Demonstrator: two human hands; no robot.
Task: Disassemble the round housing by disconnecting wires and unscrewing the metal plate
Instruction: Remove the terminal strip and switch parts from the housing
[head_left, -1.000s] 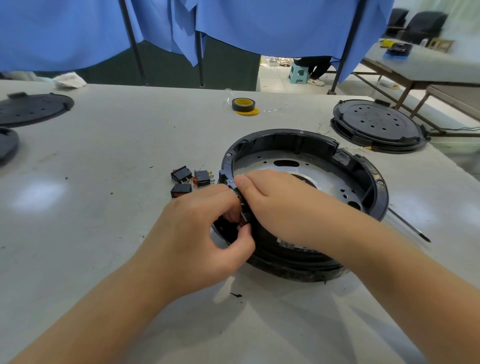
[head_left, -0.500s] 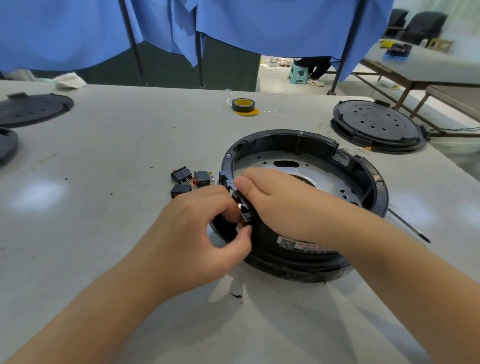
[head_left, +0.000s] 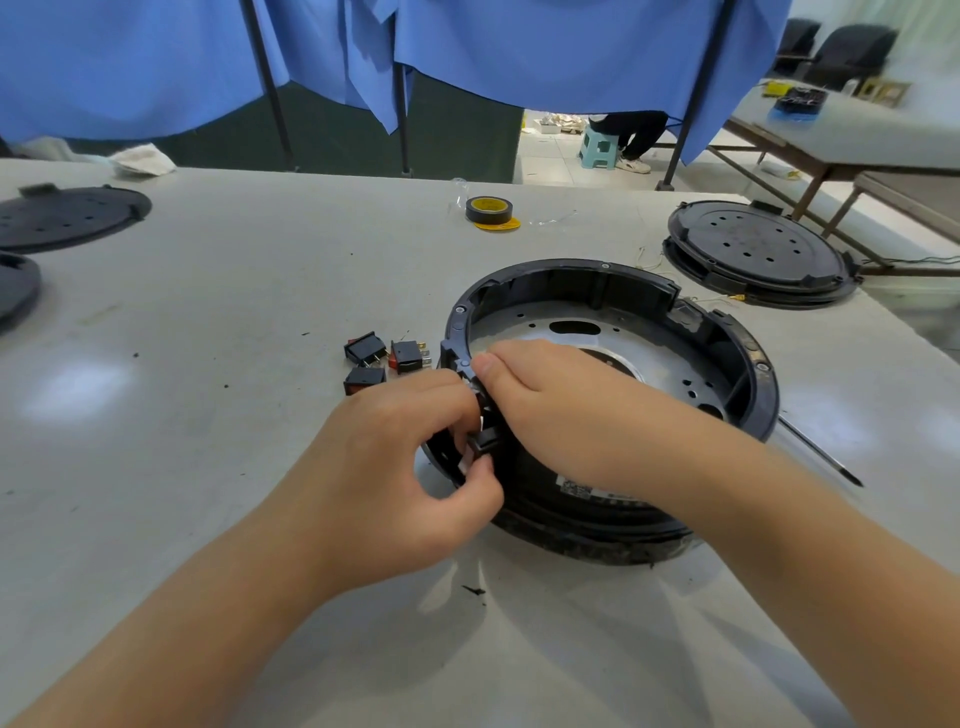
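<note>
Head view: grey table, blue curtains behind.

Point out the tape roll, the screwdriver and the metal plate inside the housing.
tape roll (head_left: 489, 209): head view, on its black outer side.
screwdriver (head_left: 823, 453): head view, on the bare shaft right of the housing.
metal plate (head_left: 631, 332): head view, on its bare far part.

Grey table: round housing, three switches, tape roll, screwdriver

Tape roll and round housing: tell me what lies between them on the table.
Head view: only bare grey table lies between the tape roll and the round housing.
</note>
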